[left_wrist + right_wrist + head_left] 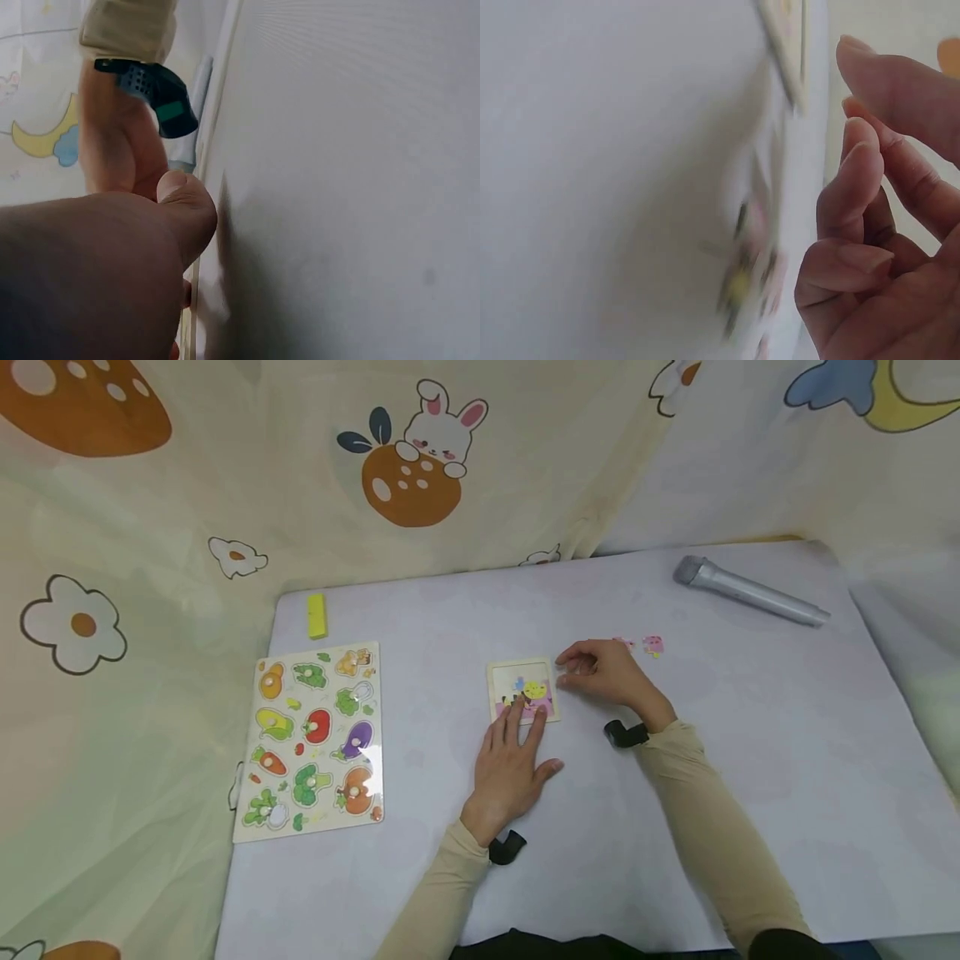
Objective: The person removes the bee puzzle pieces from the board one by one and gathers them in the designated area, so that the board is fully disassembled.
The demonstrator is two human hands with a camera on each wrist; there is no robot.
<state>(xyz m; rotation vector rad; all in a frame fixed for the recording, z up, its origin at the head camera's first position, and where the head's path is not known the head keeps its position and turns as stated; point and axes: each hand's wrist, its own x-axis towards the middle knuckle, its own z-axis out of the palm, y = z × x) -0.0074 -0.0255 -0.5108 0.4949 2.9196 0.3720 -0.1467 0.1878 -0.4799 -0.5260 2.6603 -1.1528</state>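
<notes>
A small square jigsaw board [520, 669] with a pale frame lies mid-table. Pieces with a yellow figure and pink parts fill its lower half, and the upper part is bare. My left hand [510, 774] rests its extended fingertips on the board's lower edge and inner pieces. Beside the right edge, my right hand [600, 672] hovers with fingers loosely bent. Thumb and index stand apart in the right wrist view, nothing between them. Past its knuckles lies a pink puzzle piece [652, 645]; another pink piece [624, 643] is partly hidden by that hand.
On the left lies a large vegetable peg puzzle [315, 653], with a yellow block [317, 616] behind it. A grey microphone-shaped object [753, 592] rests at the back right. Printed cloth [300, 477] hangs along the table's rear and left side.
</notes>
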